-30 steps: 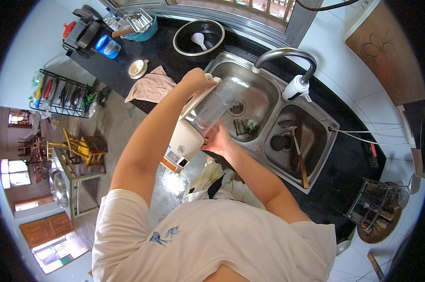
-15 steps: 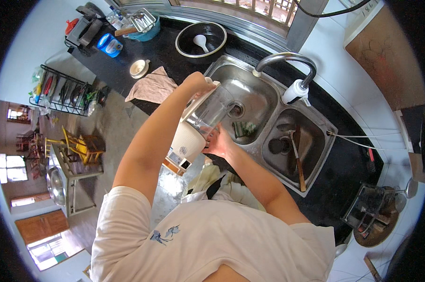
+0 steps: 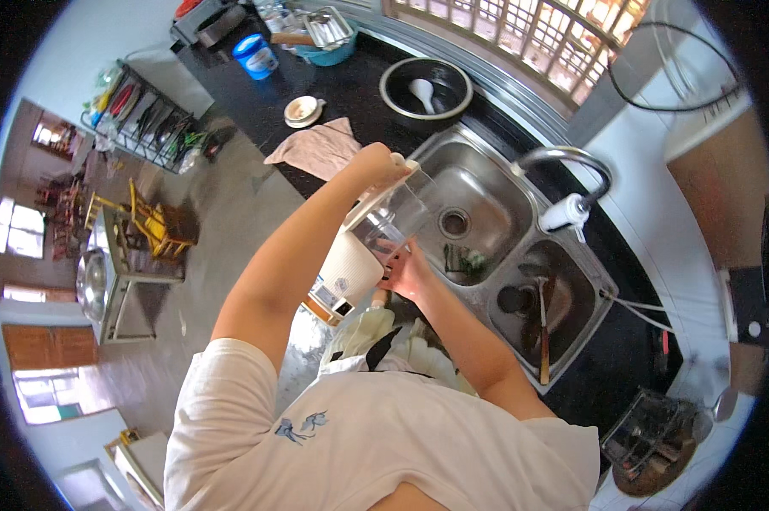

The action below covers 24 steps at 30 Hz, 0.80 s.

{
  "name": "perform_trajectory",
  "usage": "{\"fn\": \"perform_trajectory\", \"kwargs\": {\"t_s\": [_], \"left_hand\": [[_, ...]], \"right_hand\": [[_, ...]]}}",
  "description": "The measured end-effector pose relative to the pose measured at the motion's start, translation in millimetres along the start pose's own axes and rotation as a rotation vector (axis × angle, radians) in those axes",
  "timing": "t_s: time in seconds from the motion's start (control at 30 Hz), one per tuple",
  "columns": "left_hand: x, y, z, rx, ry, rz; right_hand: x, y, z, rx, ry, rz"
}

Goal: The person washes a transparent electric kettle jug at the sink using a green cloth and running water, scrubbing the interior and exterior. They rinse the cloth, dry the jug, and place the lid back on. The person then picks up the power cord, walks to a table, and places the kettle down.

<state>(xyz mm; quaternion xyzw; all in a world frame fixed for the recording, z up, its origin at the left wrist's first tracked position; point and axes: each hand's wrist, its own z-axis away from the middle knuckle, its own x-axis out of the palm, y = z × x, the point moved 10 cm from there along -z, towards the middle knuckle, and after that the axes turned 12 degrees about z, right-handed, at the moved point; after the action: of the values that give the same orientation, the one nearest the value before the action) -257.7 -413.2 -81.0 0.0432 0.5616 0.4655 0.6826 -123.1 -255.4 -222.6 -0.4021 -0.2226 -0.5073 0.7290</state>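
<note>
A blender [image 3: 347, 266] with a cream ribbed base and a clear jug is tilted over the near left edge of the sink, its jug end toward the basin. My left hand [image 3: 386, 163] is closed around the handle at the upper end. From below and the right, my right hand [image 3: 408, 271] supports the blender where jug and base meet; its fingers are partly hidden behind it. Left of the sink, a pinkish cloth [image 3: 318, 146] lies on the counter beside a small round cream lid [image 3: 303, 111].
In the left basin of the steel sink [image 3: 497, 183] lies a green scrubber [image 3: 463, 260]. The right basin holds a wooden-handled tool [image 3: 544, 341]. A curved faucet [image 3: 563, 153] stands behind. Farther back are a black bowl [image 3: 393, 94] with a white ladle [image 3: 421, 92] and a blue tub [image 3: 255, 57].
The whole view has shifted, so the sink and counter sit lower and farther right. Both hands keep their hold on the tilted blender, with little change in its pose.
</note>
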Motion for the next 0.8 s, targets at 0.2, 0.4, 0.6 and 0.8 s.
{"fn": "perform_trajectory", "kwargs": {"t_s": [0.2, 0.4, 0.6, 0.8], "left_hand": [[-91, -46, 53, 0.198, 0.128, 0.178], [-225, -120, 158, 0.328, 0.428, 0.674], [-316, -244, 210, 0.522, 0.889, 0.654], [-377, -314, 198, 0.773, 1.062, 0.650]], "right_hand": [[55, -19, -26, -0.139, 0.006, 0.250], [165, -48, -90, -0.446, -0.052, 0.861], [333, -77, -149, -0.860, -0.170, 1.310], [401, -98, -223, -1.008, -0.086, 1.548]]}}
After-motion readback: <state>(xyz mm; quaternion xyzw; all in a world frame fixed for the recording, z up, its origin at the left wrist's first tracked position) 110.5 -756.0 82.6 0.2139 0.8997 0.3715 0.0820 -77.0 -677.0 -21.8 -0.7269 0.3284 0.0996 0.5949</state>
